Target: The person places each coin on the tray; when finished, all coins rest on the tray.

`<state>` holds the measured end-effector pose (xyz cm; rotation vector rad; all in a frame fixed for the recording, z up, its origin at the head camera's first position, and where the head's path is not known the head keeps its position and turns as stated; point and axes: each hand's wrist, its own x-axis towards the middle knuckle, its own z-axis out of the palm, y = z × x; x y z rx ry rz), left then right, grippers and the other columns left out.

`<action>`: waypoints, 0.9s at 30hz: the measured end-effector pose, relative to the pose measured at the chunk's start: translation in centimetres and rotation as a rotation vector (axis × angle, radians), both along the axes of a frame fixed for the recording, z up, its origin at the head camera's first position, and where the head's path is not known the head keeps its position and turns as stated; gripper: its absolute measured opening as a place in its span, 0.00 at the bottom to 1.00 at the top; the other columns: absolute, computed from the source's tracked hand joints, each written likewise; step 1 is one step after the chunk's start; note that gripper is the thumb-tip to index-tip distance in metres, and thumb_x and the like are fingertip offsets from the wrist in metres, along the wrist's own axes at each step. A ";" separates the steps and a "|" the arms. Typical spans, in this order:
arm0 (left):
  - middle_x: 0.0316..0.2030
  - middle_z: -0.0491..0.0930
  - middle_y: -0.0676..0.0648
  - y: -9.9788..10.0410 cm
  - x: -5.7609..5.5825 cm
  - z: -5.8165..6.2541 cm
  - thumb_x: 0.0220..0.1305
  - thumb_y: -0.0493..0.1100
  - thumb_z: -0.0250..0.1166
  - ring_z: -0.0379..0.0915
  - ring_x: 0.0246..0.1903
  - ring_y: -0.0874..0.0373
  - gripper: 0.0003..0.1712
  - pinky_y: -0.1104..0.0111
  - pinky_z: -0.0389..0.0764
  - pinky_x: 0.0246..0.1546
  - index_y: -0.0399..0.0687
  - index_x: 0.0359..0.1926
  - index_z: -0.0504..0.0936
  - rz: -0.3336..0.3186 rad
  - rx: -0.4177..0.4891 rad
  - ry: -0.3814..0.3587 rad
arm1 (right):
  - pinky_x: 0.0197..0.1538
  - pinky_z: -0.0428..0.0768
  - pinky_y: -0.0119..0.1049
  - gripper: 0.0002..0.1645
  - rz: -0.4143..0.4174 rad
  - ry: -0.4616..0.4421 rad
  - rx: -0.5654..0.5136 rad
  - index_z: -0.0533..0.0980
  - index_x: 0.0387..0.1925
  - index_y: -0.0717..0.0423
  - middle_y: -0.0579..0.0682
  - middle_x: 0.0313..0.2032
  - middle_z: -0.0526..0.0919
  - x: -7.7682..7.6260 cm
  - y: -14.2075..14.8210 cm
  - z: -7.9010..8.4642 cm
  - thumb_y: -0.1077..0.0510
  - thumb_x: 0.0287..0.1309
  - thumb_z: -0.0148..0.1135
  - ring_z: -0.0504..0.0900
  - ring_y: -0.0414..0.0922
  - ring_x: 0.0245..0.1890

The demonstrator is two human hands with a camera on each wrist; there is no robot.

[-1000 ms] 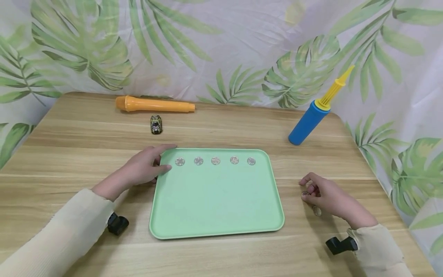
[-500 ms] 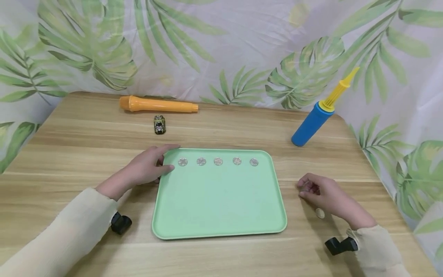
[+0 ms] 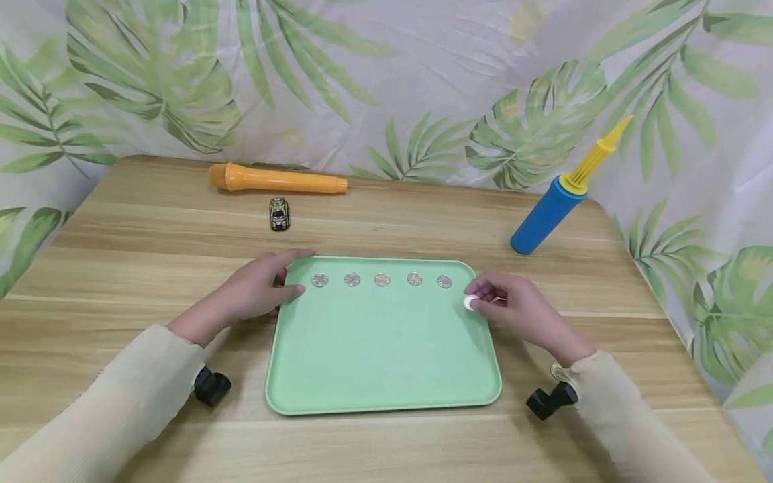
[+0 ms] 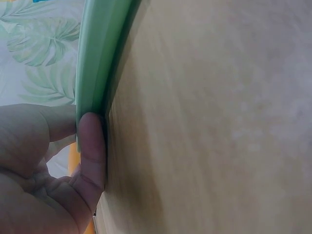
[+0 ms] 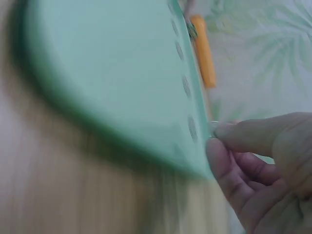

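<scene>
Gripping tray (image 3: 383, 352) with left hand (image 3: 256, 287) at ten o'clock; pinching coin (image 3: 469, 303) with right hand (image 3: 518, 305) at two. Facing leafy cloth (image 3: 423, 74) at twelve across wooden table (image 3: 386, 446).

The green tray (image 3: 386, 349) looks like smooth, matt plastic. The coins (image 3: 382, 280) on it look like shiny metal, with rough, patterned faces. The table (image 3: 410, 449) looks like smooth wood with stripy grain. The orange microphone (image 3: 280, 180) and the balloon pump (image 3: 546, 218) look like plastic, a bit glossy. The backdrop (image 3: 435, 67) is wrinkly cloth. The sleeves (image 3: 139, 382) are matt, finely ribbed cloth.
</scene>
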<state>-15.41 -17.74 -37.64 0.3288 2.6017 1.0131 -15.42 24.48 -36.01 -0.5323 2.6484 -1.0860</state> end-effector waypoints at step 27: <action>0.28 0.76 0.44 -0.2 -0.5 -0.3 0.72 0.39 0.66 0.71 0.23 0.56 0.38 0.64 0.74 0.25 0.46 0.79 0.63 -0.039 -0.018 0.052 | 0.47 0.83 0.23 0.06 0.373 -0.156 -0.105 0.81 0.41 0.59 0.52 0.38 0.86 -2.1 -17.8 -1.4 0.64 0.64 0.72 0.81 0.36 0.37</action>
